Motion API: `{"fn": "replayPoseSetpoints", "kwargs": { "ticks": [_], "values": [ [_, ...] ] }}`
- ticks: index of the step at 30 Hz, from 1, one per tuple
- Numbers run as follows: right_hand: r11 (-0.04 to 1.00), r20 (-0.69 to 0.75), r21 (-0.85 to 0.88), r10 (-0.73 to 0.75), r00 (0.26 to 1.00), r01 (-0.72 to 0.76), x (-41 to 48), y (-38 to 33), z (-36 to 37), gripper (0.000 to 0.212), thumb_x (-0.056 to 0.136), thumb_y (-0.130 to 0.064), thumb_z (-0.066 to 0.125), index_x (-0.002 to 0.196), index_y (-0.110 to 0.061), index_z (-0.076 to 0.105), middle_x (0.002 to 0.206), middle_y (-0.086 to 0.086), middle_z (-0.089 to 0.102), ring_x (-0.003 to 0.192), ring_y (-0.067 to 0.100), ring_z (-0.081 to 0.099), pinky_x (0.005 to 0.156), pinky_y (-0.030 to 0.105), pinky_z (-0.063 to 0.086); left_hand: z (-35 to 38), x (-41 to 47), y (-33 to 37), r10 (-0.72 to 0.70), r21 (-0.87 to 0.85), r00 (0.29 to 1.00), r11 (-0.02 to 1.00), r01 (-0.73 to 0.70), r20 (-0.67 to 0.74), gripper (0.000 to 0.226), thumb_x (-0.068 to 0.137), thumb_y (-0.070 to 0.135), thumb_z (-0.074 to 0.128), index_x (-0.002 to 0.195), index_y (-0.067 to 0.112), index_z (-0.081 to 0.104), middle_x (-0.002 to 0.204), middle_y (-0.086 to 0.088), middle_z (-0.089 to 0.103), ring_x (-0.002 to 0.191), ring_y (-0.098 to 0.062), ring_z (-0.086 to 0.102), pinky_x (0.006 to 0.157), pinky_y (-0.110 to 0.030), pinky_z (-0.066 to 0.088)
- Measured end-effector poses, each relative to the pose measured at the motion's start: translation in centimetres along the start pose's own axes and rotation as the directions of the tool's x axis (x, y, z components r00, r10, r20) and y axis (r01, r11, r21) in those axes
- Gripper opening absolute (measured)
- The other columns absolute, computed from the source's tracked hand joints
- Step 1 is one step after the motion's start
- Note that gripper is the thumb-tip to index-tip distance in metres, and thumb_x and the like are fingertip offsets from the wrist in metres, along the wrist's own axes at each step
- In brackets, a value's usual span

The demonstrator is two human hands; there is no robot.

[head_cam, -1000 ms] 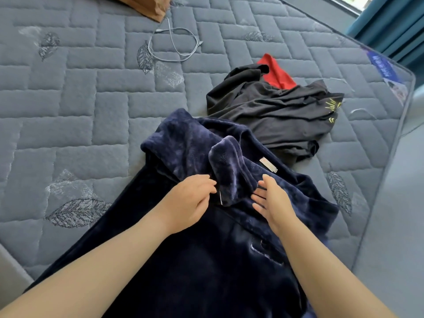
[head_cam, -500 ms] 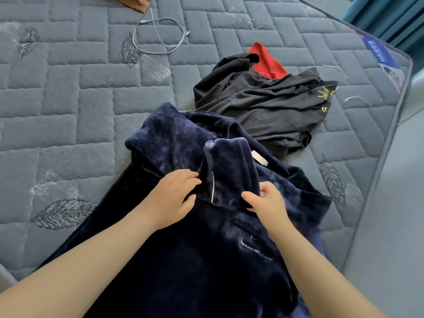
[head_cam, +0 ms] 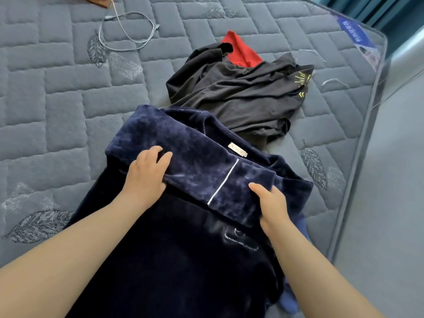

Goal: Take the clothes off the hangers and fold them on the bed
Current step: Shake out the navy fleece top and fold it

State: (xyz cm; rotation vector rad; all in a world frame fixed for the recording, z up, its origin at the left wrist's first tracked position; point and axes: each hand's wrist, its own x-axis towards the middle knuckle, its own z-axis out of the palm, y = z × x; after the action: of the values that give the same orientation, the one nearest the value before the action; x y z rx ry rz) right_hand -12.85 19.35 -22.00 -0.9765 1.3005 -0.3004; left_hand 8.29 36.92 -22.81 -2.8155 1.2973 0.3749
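On the grey mattress [head_cam: 57,88], a navy plush pyjama top [head_cam: 183,260] is laid flat, its folded sleeve [head_cam: 202,175] gripped at either end by the left hand [head_cam: 146,177] and right hand [head_cam: 270,207]. Soft, thick and limp, it is judged best held by edges.

The navy garment [head_cam: 195,171] is thick plush cloth, velvety, its nap catching light in pale patches. White piping [head_cam: 223,181] crosses its folded part, beside a small smooth label [head_cam: 238,149]. The black garment [head_cam: 241,95] is thin matt jersey, creased, with yellow stitching [head_cam: 302,81]. The red cloth [head_cam: 241,50] is matt. The mattress [head_cam: 57,88] is quilted grey fabric with stitched leaves; glossy clear film [head_cam: 376,88] wraps its edge. The grey cable [head_cam: 128,31] looks smooth.
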Motion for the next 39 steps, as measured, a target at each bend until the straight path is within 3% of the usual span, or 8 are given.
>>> {"fn": "replayPoseSetpoints", "kwargs": {
  "ticks": [5, 11, 15, 21, 25, 32, 37, 39],
  "values": [
    [0.957, -0.114, -0.131, -0.275, 0.955, 0.26, -1.4, -0.6, -3.6, 0.017, 0.088, -0.015, 0.063, 0.083, -0.029, 0.072, 0.082, -0.006, 0.074, 0.079, 0.012, 0.069, 0.065, 0.028, 0.057, 0.0, 1.5, -1.5, -0.164, 0.053, 0.985, 0.986, 0.161, 0.058, 0.082, 0.083, 0.039, 0.064, 0.151, 0.023, 0.02, 0.154, -0.013, 0.022, 0.139, -0.036, 0.02, 0.111, -0.054, 0.021],
    [0.961, -0.145, -0.25, -0.157, 0.977, 0.117, 0.3, 1.9, -4.7, 0.006, 0.092, -0.015, 0.063, 0.091, -0.019, 0.067, 0.087, 0.0, 0.072, 0.08, 0.014, 0.069, 0.064, 0.027, 0.055, 1.7, 2.1, -2.3, -0.281, -0.087, 0.932, 0.948, 0.307, 0.23, 0.088, 0.091, 0.021, 0.054, 0.152, 0.029, -0.01, 0.159, -0.016, -0.011, 0.144, -0.042, -0.002, 0.115, -0.052, 0.02],
    [0.946, -0.229, -0.321, -0.122, 0.966, 0.043, 1.6, 3.2, -4.3, 0.005, 0.092, -0.019, 0.063, 0.096, -0.016, 0.062, 0.092, 0.0, 0.066, 0.088, 0.019, 0.063, 0.077, 0.035, 0.051, 2.4, 1.5, -1.5, -0.225, 0.015, 0.953, 0.974, 0.227, 0.203, 0.086, 0.093, 0.015, 0.046, 0.15, 0.024, -0.018, 0.157, -0.016, -0.022, 0.143, -0.045, -0.002, 0.114, -0.052, 0.022],
    [0.88, -0.237, -0.448, -0.288, 0.928, 0.158, 0.7, 3.0, -4.0, 0.004, 0.094, -0.021, 0.06, 0.097, -0.019, 0.06, 0.097, 0.001, 0.067, 0.089, 0.017, 0.063, 0.069, 0.026, 0.049, 2.2, 0.4, -0.1, 0.168, 0.199, 0.981, 0.963, -0.184, 0.095, 0.096, 0.087, 0.028, 0.057, 0.151, 0.028, -0.015, 0.154, -0.011, -0.031, 0.145, -0.039, -0.012, 0.115, -0.05, 0.017],
    [0.829, -0.225, -0.545, -0.284, 0.932, 0.121, 0.0, 3.2, -4.6, 0.045, 0.096, -0.029, 0.057, 0.135, -0.008, 0.049, 0.13, 0.008, 0.059, 0.119, 0.025, 0.055, 0.101, 0.043, 0.046, 2.1, 0.7, 0.6, 0.122, 0.227, 0.964, 0.958, -0.177, 0.234, 0.084, 0.093, 0.025, 0.051, 0.152, 0.03, -0.009, 0.155, -0.008, -0.031, 0.146, -0.039, -0.004, 0.115, -0.047, 0.024],
    [0.689, -0.219, -0.722, -0.312, 0.925, 0.061, -0.4, 2.5, -4.9, 0.051, 0.09, -0.028, 0.066, 0.134, -0.013, 0.044, 0.12, 0.007, 0.058, 0.104, 0.022, 0.057, 0.088, 0.039, 0.049, 0.2, 1.1, 2.1, 0.079, 0.069, 0.926, 0.991, -0.112, 0.368, 0.089, 0.081, 0.055, 0.063, 0.151, 0.029, 0.016, 0.157, -0.005, -0.024, 0.146, -0.037, -0.01, 0.117, -0.052, 0.014],
    [0.248, 0.183, -0.88, -0.612, 0.769, 0.406, -0.6, 0.8, -4.4, 0.057, 0.085, -0.017, 0.072, 0.136, -0.013, 0.048, 0.12, 0.003, 0.05, 0.111, 0.021, 0.048, 0.096, 0.038, 0.046, -0.8, 1.1, 3.8, 0.181, 0.007, 0.968, 0.983, -0.185, 0.172, 0.059, 0.09, 0.053, 0.051, 0.139, 0.02, 0.045, 0.16, -0.006, 0.009, 0.147, -0.028, 0.003, 0.118, -0.044, 0.016],
    [0.256, 0.267, -0.839, -0.576, 0.772, 0.481, -0.2, 0.1, -3.7, 0.041, 0.086, -0.016, 0.07, 0.125, -0.015, 0.057, 0.11, -0.002, 0.056, 0.098, 0.014, 0.052, 0.09, 0.037, 0.048, -1.2, 1.5, 4.9, 0.23, -0.037, 0.966, 0.973, -0.227, 0.12, 0.061, 0.093, 0.049, 0.051, 0.145, 0.02, 0.038, 0.159, -0.004, 0.014, 0.147, -0.025, 0.007, 0.118, -0.042, 0.016]
  ]
}}
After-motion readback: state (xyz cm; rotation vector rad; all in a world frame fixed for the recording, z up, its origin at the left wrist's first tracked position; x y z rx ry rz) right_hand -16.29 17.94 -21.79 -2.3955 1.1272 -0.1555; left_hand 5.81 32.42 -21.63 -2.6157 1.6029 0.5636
